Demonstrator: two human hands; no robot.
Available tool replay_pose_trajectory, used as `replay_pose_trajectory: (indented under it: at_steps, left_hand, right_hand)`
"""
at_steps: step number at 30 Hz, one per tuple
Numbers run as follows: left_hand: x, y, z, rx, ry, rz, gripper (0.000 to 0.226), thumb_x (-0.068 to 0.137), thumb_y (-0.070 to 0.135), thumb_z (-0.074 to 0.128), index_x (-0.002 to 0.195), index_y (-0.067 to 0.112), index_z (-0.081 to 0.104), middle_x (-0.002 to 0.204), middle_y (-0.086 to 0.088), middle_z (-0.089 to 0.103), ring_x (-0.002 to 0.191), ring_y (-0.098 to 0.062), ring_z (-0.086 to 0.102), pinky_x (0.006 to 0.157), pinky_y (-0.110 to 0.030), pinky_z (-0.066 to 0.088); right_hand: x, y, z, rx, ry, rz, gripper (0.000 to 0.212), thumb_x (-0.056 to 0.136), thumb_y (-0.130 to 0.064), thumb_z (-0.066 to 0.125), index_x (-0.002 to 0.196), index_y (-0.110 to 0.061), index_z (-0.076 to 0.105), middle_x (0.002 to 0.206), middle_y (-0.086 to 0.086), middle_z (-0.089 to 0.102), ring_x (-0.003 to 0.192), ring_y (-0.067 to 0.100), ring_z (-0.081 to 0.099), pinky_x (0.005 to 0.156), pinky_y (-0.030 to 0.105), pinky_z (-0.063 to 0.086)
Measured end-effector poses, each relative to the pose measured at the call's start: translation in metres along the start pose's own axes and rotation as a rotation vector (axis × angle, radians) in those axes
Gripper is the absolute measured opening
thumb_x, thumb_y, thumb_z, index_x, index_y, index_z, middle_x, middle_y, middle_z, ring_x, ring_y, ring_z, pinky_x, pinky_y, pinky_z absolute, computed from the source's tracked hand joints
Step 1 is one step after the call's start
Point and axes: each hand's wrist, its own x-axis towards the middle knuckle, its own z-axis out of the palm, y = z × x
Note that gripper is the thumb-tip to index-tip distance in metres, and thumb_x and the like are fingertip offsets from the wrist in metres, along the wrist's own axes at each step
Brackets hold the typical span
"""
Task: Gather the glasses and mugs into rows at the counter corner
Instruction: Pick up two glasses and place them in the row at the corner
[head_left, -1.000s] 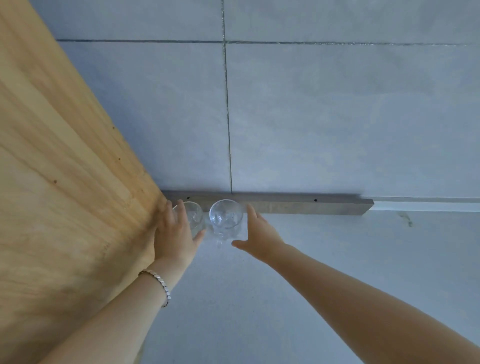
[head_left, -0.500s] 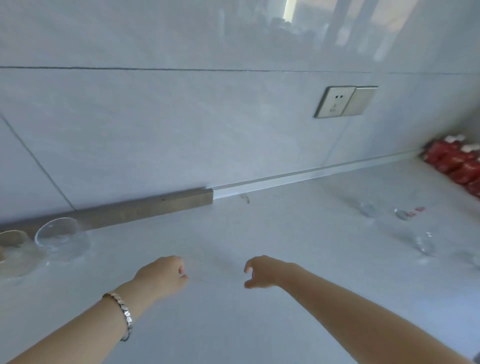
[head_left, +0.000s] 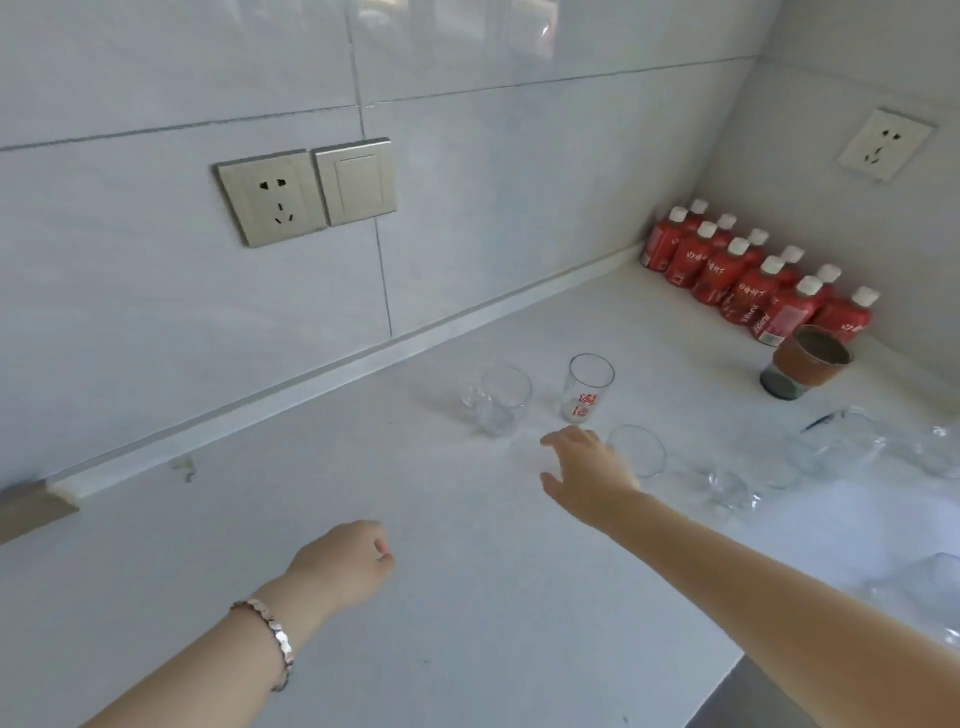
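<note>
Bracelet (head_left: 270, 636): one, of metal links, on the left wrist.
Left hand (head_left: 345, 564): low over the white counter (head_left: 467, 623), fingers curled into a loose fist, holding nothing.
Wall plates: one socket (head_left: 270, 197) and one switch (head_left: 356, 182) side by side on the tiled wall; a second socket (head_left: 885, 144) on the right-hand wall.
Glass mug (head_left: 496, 399): one, clear, with a handle, upright near the wall.
Printed glass (head_left: 586, 387): one tumbler, upright just right of the mug; red characters on its side, too blurred to read.
Right hand (head_left: 589, 475): arm stretched forward, palm down, fingers spread open, empty; fingertips near the printed glass.
Plain glass (head_left: 639, 451): one, just beside the right hand; contact cannot be told.
Further glassware (head_left: 831, 452): several clear pieces to the right, count uncertain.
Bottles (head_left: 748, 280): about twelve, red labels and white caps, two rows in the corner; lettering not legible.
Brown cup (head_left: 805, 361): one, dark base, before the bottles.
</note>
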Motion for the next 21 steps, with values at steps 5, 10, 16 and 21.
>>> replay_pose_trajectory:
  at_steps: [5, 10, 16, 21]
  left_hand:
    - [0.019, 0.056, -0.002, 0.022, 0.028, 0.003, 0.005, 0.088, 0.027, 0.047, 0.086, 0.029, 0.05, 0.112, 0.001, 0.063, 0.106, -0.02, 0.06, 0.086, -0.026, 0.045]
    - [0.043, 0.091, -0.005, 0.011, 0.067, -0.017, 0.019, 0.089, 0.028, 0.049, 0.106, 0.024, 0.057, 0.12, 0.0, 0.062, 0.111, -0.021, 0.059, 0.091, -0.029, 0.045]
    - [0.094, 0.132, -0.039, 0.138, 0.231, 0.118, 0.077, 0.083, 0.026, 0.062, 0.146, 0.015, 0.02, 0.153, -0.004, 0.025, 0.136, -0.025, 0.037, 0.104, -0.038, 0.039]
    - [0.147, 0.158, -0.053, 0.373, 0.097, 0.208, 0.107, 0.072, 0.022, 0.073, 0.149, 0.021, -0.002, 0.161, 0.003, -0.001, 0.147, -0.017, 0.018, 0.111, -0.035, 0.034]
  right_hand:
    - [0.03, 0.074, -0.015, 0.11, 0.008, 0.343, 0.087, 0.073, -0.053, 0.068, 0.14, -0.017, 0.028, 0.139, 0.011, 0.032, 0.128, 0.032, 0.038, 0.1, 0.039, 0.04]
    - [0.044, 0.103, 0.006, 0.371, -0.107, 0.455, 0.099, 0.06, -0.07, 0.068, 0.138, -0.023, 0.031, 0.129, 0.008, 0.037, 0.115, 0.031, 0.055, 0.094, 0.04, 0.049]
    - [0.042, 0.107, 0.018, 0.287, -0.033, 0.348, 0.09, 0.067, -0.062, 0.068, 0.136, -0.02, 0.03, 0.128, 0.005, 0.04, 0.12, 0.028, 0.048, 0.089, 0.036, 0.047]
    - [0.034, 0.12, 0.016, 0.348, -0.044, 0.256, 0.093, 0.069, -0.049, 0.072, 0.143, -0.021, 0.023, 0.139, -0.001, 0.039, 0.127, 0.023, 0.044, 0.096, 0.034, 0.045]
